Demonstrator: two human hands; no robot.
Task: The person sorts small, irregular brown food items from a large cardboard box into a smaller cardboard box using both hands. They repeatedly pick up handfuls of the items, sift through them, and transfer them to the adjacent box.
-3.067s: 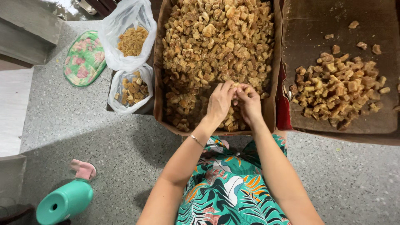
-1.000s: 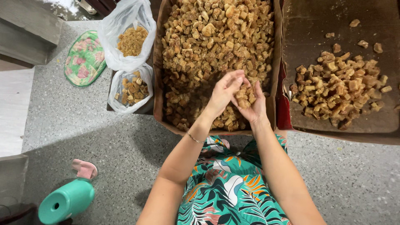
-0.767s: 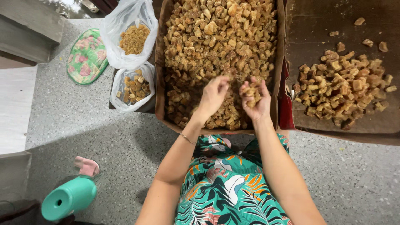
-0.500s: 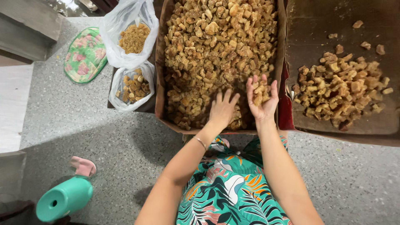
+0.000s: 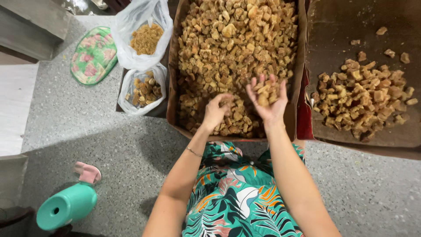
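A large cardboard box [image 5: 172, 87] in front of me is filled with small golden-brown chunks [image 5: 237, 39]. My right hand [image 5: 267, 98] is raised palm up above the box's near right part, cupping a handful of chunks. My left hand [image 5: 217, 109] is curled with its fingers closed around a few chunks, just above the pile near the box's front edge. A second cardboard box [image 5: 333, 26] to the right holds a smaller heap of the same chunks [image 5: 364, 94].
Two clear plastic bags [image 5: 142, 35] [image 5: 142, 90] with brown pieces stand left of the main box. A flowered pad [image 5: 94, 55] lies further left. A teal plastic stool [image 5: 66, 206] and a pink slipper [image 5: 87, 172] rest on the speckled grey floor at lower left.
Both hands were together in the pile. The right hand has since lifted palm up with a handful of chunks, and the left hand has dipped into the pile and closed on a few pieces.
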